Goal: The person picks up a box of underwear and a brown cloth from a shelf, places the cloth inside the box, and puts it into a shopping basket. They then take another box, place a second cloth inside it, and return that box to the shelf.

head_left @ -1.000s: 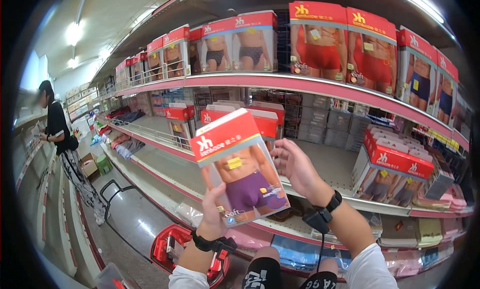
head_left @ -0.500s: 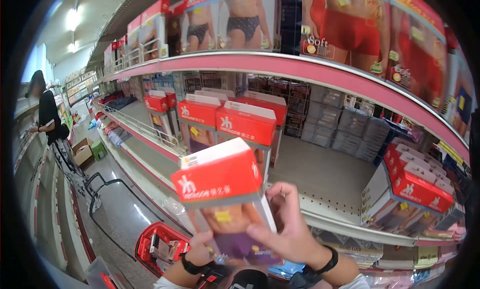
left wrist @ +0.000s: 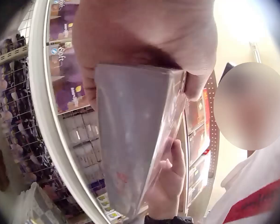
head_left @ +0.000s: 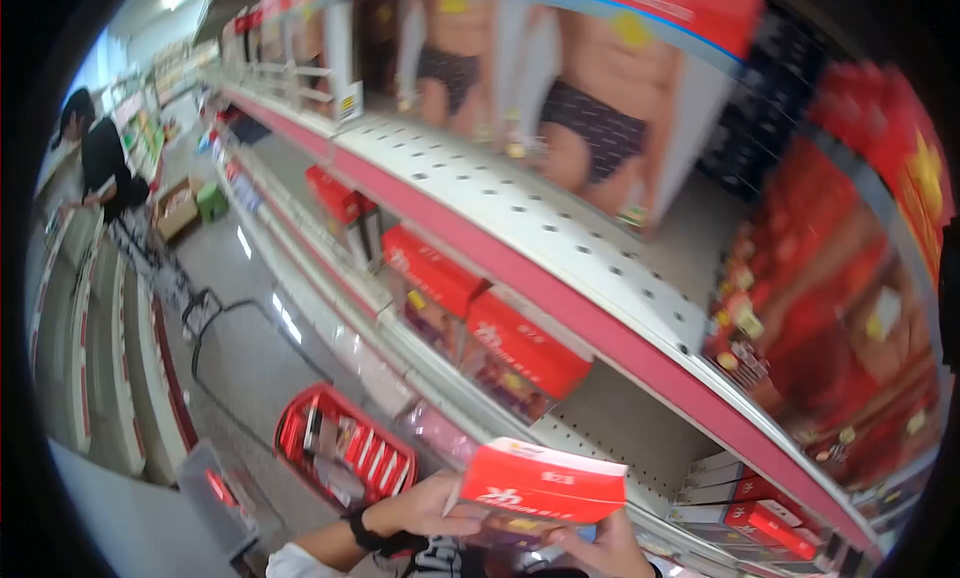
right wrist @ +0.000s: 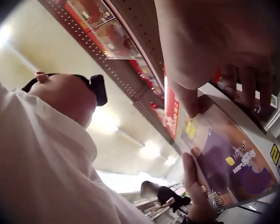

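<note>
A red-topped underwear box (head_left: 545,483) is held low in front of the body in the head view. My left hand (head_left: 425,508) grips its left side, and my right hand (head_left: 610,548) holds the lower right side. The left wrist view has the box's grey end (left wrist: 130,121) under the left hand (left wrist: 149,37), thumb and fingers on opposite sides. From the right wrist, the box front (right wrist: 228,158) shows a purple garment picture; the right hand (right wrist: 219,46) has its thumb on the front and fingers over the side edge.
Shelves (head_left: 520,248) with more boxes run along the right. A red basket (head_left: 350,448) holding several boxes stands on the floor, beside a clear bin (head_left: 215,508). A cart handle (head_left: 250,308) rises in the aisle. A person (head_left: 110,188) stands at the far left shelves.
The box and both hands have moved lower in the head view, and the box top has tipped into sight. The view has swung, bringing the upper shelf closer. Earlier, the right hand went from beside the box onto it.
</note>
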{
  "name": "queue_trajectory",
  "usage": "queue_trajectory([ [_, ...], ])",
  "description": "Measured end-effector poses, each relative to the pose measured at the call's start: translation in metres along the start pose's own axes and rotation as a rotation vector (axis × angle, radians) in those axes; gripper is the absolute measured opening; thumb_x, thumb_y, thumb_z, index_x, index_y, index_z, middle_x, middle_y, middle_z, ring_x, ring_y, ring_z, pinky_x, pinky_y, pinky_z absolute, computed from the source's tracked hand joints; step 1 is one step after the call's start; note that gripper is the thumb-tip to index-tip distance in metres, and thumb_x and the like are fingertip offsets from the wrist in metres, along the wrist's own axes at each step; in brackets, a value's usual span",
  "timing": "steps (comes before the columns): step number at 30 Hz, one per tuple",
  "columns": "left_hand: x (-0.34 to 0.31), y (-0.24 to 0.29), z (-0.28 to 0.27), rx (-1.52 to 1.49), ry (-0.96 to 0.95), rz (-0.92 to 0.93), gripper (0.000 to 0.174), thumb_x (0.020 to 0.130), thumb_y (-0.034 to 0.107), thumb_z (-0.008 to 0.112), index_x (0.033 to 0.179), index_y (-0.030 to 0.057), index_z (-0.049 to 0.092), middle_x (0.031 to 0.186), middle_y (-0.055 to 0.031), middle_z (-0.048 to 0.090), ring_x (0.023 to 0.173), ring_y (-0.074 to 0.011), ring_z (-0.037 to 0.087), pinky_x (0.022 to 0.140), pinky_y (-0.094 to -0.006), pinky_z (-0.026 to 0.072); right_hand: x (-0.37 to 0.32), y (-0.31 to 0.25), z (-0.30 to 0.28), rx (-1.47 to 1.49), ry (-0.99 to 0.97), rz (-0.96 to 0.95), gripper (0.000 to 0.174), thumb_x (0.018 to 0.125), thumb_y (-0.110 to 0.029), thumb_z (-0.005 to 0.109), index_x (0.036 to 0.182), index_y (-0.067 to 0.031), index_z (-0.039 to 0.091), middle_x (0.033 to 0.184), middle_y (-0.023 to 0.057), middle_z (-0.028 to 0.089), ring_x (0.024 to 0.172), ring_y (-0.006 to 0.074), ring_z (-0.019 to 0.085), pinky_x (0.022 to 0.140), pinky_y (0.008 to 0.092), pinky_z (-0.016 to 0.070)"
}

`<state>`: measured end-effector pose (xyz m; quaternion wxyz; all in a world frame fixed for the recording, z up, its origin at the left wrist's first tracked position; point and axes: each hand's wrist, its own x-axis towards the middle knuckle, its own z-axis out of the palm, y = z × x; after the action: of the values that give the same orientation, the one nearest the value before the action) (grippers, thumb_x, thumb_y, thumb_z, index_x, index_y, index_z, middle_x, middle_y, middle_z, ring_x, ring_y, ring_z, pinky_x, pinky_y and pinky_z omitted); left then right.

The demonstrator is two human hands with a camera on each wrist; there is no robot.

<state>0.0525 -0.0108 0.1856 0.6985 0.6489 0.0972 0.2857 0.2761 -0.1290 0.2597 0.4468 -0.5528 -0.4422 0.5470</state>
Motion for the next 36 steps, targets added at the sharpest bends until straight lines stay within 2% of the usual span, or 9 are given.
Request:
queue_trajectory([
  [5, 0.006, 0.068, -0.013, 0.33, -0.002, 0.113, 0.044, 0.073, 0.028, 0.073, 0.105, 0.0011, 0.059, 0.088, -0.0164, 0.064, 0.08, -0.035, 0.063, 0.071, -0.038, 0.0494, -0.004, -0.024, 0.01, -0.101, 0.018, -0.05, 0.053, 0.071, -0.003, 0.073, 0.117, 0.0003, 0.047, 0.112, 0.0096, 0.053, 0.105, 0.0165, 0.051, 0.092, 0.0327, 0.0396],
  [11, -0.02, 0.11, -0.025, 0.305, 0.48, -0.065, 0.054, 0.071, 0.021, 0.077, 0.113, -0.001, 0.051, 0.103, -0.0163, 0.061, 0.093, -0.0265, 0.062, 0.08, -0.0336, 0.0477, 0.014, -0.079, 0.057, -0.297, 0.043, -0.001, 0.051, 0.071, -0.008, 0.075, 0.116, 0.0006, 0.052, 0.111, 0.0084, 0.058, 0.105, 0.0186, 0.054, 0.091, 0.0341, 0.0418],
  [17, -0.044, 0.139, -0.058, 0.229, 0.574, 0.107, 0.053, 0.069, 0.017, 0.079, 0.11, 0.0034, 0.047, 0.099, -0.0122, 0.058, 0.093, -0.0217, 0.057, 0.083, -0.0319, 0.0443, 0.06, -0.098, 0.085, -0.482, -0.116, -0.25, 0.046, 0.069, -0.021, 0.076, 0.105, 0.0007, 0.057, 0.107, 0.0147, 0.056, 0.104, 0.0289, 0.053, 0.094, 0.0389, 0.038],
  [19, -0.057, 0.143, -0.073, 0.194, 0.511, 0.13, 0.051, 0.068, 0.015, 0.08, 0.106, 0.0052, 0.047, 0.098, -0.0122, 0.057, 0.092, -0.0222, 0.057, 0.08, -0.0333, 0.045, 0.075, -0.09, 0.081, -0.769, 0.333, -0.487, 0.059, 0.068, -0.022, 0.076, 0.114, 0.0019, 0.047, 0.115, 0.016, 0.048, 0.109, 0.0294, 0.046, 0.098, 0.0397, 0.0335],
  [23, -0.077, 0.165, -0.098, 0.313, 0.585, 0.17, 0.049, 0.07, 0.01, 0.077, 0.107, 0.0044, 0.045, 0.103, -0.0121, 0.054, 0.092, -0.0214, 0.056, 0.081, -0.0343, 0.0455, 0.091, -0.064, 0.043, -0.64, 0.692, -0.377, 0.088, 0.066, -0.011, 0.078, 0.133, -0.0031, 0.021, 0.133, 0.0175, 0.032, 0.124, 0.0286, 0.034, 0.103, 0.0405, 0.0272],
  [25, -0.085, 0.171, -0.098, 0.187, 0.608, 0.086, 0.05, 0.072, 0.01, 0.076, 0.109, 0.0036, 0.043, 0.106, -0.0119, 0.051, 0.096, -0.0196, 0.054, 0.083, -0.0327, 0.0443, 0.102, -0.037, 0.024, -0.741, 0.655, -0.24, 0.106, 0.059, -0.017, 0.084, 0.137, -0.0032, 0.014, 0.14, 0.0194, 0.025, 0.13, 0.0307, 0.027, 0.105, 0.0412, 0.0246],
  [28, -0.086, 0.177, -0.095, 0.218, 0.643, 0.129, 0.049, 0.069, 0.012, 0.078, 0.106, 0.0035, 0.047, 0.101, -0.0121, 0.056, 0.093, -0.0229, 0.056, 0.081, -0.0332, 0.0447, 0.116, 0.007, 0.005, -0.608, 0.571, -0.335, 0.102, 0.058, -0.027, 0.085, 0.134, 0.0027, 0.024, 0.135, 0.0229, 0.029, 0.124, 0.0321, 0.033, 0.105, 0.0397, 0.024],
  [33, -0.097, 0.167, -0.075, 0.327, 0.642, 0.06, 0.054, 0.069, 0.015, 0.079, 0.109, 0.0031, 0.044, 0.105, -0.0112, 0.055, 0.096, -0.0191, 0.054, 0.083, -0.0318, 0.0436, 0.145, 0.022, -0.029, -0.519, 0.241, 0.067, 0.083, 0.059, -0.023, 0.084, 0.127, -0.001, 0.041, 0.123, 0.0147, 0.049, 0.113, 0.0256, 0.048, 0.098, 0.0378, 0.0359],
  [36, -0.092, 0.171, -0.059, 0.361, 0.653, 0.073, 0.052, 0.068, 0.015, 0.08, 0.107, 0.0035, 0.047, 0.102, -0.01, 0.057, 0.094, -0.0197, 0.056, 0.082, -0.0325, 0.0439, 0.156, 0.022, -0.03, -0.488, 0.264, -0.092, 0.072, 0.06, -0.02, 0.083, 0.12, -0.0009, 0.047, 0.113, 0.0116, 0.056, 0.105, 0.022, 0.054, 0.089, 0.035, 0.0435],
])
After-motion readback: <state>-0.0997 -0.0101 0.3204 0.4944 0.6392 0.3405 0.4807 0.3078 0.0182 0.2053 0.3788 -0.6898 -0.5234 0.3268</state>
